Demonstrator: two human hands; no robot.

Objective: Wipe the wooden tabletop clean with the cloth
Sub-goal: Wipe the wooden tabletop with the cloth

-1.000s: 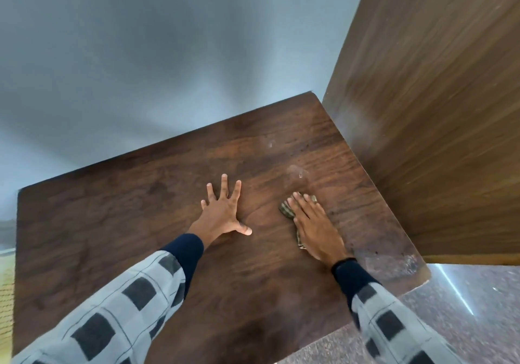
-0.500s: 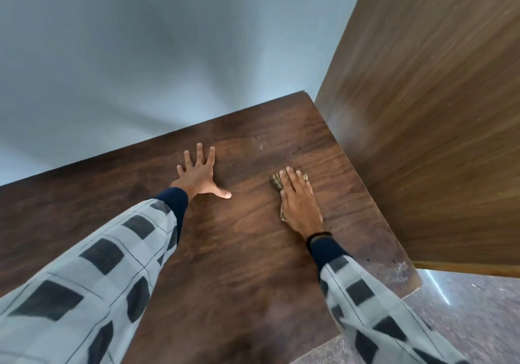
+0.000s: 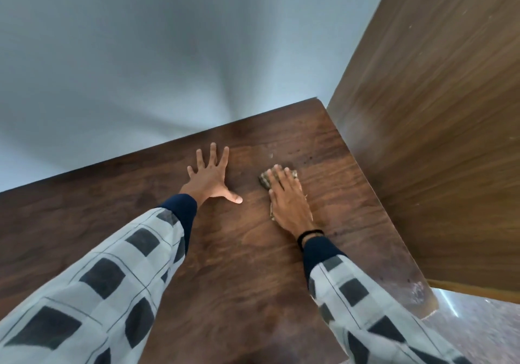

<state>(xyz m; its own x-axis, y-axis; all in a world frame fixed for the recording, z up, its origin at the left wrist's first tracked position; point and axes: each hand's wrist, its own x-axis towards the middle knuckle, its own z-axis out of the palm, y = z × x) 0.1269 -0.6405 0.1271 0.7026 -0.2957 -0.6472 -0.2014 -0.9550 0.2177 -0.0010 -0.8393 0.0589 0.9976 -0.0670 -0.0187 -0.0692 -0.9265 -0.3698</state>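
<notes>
The worktop (image 3: 239, 265), dark wood with a visible grain, fills the lower half of the frame and narrows to a rounded corner at upper centre. The left hand (image 3: 209, 179) lies flat on it near the far edge, just left of centre. Its fingers are spread wide, its thumb points right, and its grip is fully open with nothing in it.

The right hand (image 3: 287, 197) lies palm down just right of centre, well apart from the left thumb. Its fingers are straight and close together, pressing the cloth (image 3: 264, 179) onto the wood. The grip is open and does not curl around the fabric.

The cloth is a small, mottled brown-and-tan piece, mostly hidden under the palm. It shows beyond the fingertips and along the hand's left side.

A few pale specks (image 3: 271, 155) sit on the wood just above the cloth. A dark band (image 3: 309, 235) circles the right wrist.

Both arms wear grey sleeves (image 3: 112, 279) with dark squares and navy cuffs, entering from the bottom corners.

A lighter wood panel (image 3: 436, 138) rises along the worktop's right edge and fills the upper right. A plain grey wall (image 3: 140, 54) takes up the upper left.

At lower right, the worktop's near corner has a worn, whitish patch (image 3: 416, 293), with speckled floor (image 3: 478, 330) beyond it.
</notes>
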